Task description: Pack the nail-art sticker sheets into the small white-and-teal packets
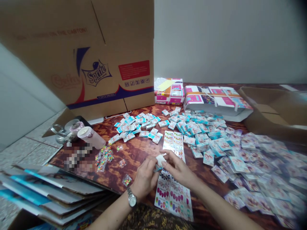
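Observation:
Between the fingertips of both hands is a small white-and-blue box (160,160), partly hidden by the fingers. My left hand (145,174), with a watch (131,198) on its wrist, grips the box from the left. My right hand (177,168) pinches it from the right. Beneath them lies a long sheet of printed nail designs (173,191). Beyond the hands are a loose pile of small boxes (141,123) and a larger pile (203,131). Small clear packets of coloured pieces (104,157) lie to the left, with a single packet (127,180) near my left wrist.
A large Sprite carton (100,54) stands at the back left. Two printed packages (169,91) (216,97) sit along the wall, beside an open brown carton (271,105). Flat packets (259,169) cover the right side. A pink-white cup (91,137) and stacked cardboard (52,188) are at left.

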The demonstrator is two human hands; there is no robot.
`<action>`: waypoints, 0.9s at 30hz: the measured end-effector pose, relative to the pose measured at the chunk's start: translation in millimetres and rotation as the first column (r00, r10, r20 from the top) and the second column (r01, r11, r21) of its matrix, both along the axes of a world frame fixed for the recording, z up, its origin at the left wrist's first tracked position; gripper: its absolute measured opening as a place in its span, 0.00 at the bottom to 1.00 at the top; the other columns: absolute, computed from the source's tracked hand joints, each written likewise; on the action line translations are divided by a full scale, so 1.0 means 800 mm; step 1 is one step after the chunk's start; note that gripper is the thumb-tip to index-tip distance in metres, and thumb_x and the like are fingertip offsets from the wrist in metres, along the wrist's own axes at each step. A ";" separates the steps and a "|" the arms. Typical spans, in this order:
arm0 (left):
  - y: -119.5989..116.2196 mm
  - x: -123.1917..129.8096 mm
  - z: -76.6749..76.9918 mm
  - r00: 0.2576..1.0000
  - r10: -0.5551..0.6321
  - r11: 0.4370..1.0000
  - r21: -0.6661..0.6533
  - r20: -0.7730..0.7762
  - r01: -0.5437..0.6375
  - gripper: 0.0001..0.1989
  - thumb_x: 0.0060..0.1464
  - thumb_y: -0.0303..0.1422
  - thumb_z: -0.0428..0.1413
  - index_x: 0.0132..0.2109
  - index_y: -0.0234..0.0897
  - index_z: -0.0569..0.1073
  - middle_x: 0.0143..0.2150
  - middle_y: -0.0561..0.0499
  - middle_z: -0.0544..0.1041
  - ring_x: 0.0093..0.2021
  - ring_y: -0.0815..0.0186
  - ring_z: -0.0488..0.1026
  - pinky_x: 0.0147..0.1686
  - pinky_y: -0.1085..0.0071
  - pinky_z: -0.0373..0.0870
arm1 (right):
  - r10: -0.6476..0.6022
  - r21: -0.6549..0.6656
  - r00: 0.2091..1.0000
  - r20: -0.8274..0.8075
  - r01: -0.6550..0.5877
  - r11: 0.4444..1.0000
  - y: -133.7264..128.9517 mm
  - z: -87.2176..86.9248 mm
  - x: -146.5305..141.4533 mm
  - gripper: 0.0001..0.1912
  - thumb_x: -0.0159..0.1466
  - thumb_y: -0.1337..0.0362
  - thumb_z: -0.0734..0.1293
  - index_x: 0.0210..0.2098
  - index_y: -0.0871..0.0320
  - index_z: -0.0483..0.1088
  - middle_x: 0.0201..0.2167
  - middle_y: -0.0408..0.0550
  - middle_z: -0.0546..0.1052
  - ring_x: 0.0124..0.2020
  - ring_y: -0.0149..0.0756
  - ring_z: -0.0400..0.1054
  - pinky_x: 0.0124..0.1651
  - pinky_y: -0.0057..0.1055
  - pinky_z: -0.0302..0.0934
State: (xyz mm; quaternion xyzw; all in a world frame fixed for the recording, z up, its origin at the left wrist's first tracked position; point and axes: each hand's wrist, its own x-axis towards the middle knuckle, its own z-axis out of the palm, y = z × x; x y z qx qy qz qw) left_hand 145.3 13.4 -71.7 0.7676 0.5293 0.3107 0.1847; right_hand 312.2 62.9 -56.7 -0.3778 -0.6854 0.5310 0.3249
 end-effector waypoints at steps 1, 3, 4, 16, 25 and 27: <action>0.000 0.000 0.002 1.000 0.013 1.000 -0.002 0.011 -0.013 0.18 0.50 0.23 0.49 0.49 0.36 0.61 0.44 0.45 0.69 0.43 0.62 0.68 0.41 0.65 0.69 | 0.009 0.021 1.000 0.000 -0.009 1.000 -0.002 0.003 0.002 0.17 0.62 0.62 0.60 0.51 0.55 0.59 0.34 0.44 0.70 0.32 0.32 0.65 0.33 0.27 0.59; 0.000 0.001 0.003 0.999 0.026 1.000 0.007 0.024 -0.026 0.17 0.50 0.23 0.49 0.49 0.36 0.61 0.43 0.45 0.69 0.42 0.62 0.68 0.40 0.66 0.69 | -0.001 0.063 0.999 0.041 -0.002 0.998 -0.004 0.008 0.004 0.17 0.62 0.64 0.60 0.51 0.55 0.60 0.33 0.44 0.71 0.32 0.32 0.65 0.34 0.27 0.59; 0.000 0.002 0.003 0.999 0.028 0.999 0.014 0.023 -0.029 0.17 0.50 0.23 0.49 0.49 0.36 0.61 0.43 0.45 0.69 0.42 0.62 0.68 0.40 0.66 0.69 | -0.018 0.080 0.997 0.070 0.012 0.997 -0.005 0.010 0.003 0.16 0.61 0.65 0.60 0.49 0.56 0.61 0.31 0.43 0.71 0.30 0.32 0.65 0.33 0.27 0.59; 0.003 0.001 -0.003 0.998 0.054 0.995 0.081 -0.034 -0.051 0.20 0.49 0.22 0.48 0.50 0.35 0.59 0.48 0.41 0.68 0.49 0.59 0.67 0.46 0.62 0.68 | -0.027 0.044 0.999 0.032 0.025 0.999 -0.006 0.010 -0.010 0.10 0.62 0.66 0.59 0.43 0.57 0.65 0.33 0.45 0.73 0.33 0.32 0.67 0.34 0.27 0.61; 0.004 -0.001 -0.004 0.994 0.046 0.986 0.167 -0.101 -0.029 0.20 0.50 0.22 0.46 0.52 0.34 0.60 0.49 0.41 0.68 0.51 0.59 0.66 0.49 0.61 0.67 | -0.059 0.123 0.998 -0.005 0.059 0.991 -0.009 0.014 -0.012 0.12 0.63 0.63 0.59 0.45 0.56 0.67 0.38 0.47 0.73 0.38 0.35 0.68 0.41 0.30 0.62; 0.004 -0.001 -0.004 0.993 0.061 0.985 0.169 -0.099 -0.044 0.20 0.50 0.22 0.47 0.51 0.33 0.60 0.48 0.41 0.69 0.50 0.59 0.66 0.49 0.62 0.67 | -0.080 0.131 0.997 -0.019 0.081 0.988 -0.010 0.009 -0.014 0.12 0.64 0.63 0.59 0.44 0.55 0.70 0.41 0.48 0.73 0.43 0.36 0.67 0.46 0.32 0.61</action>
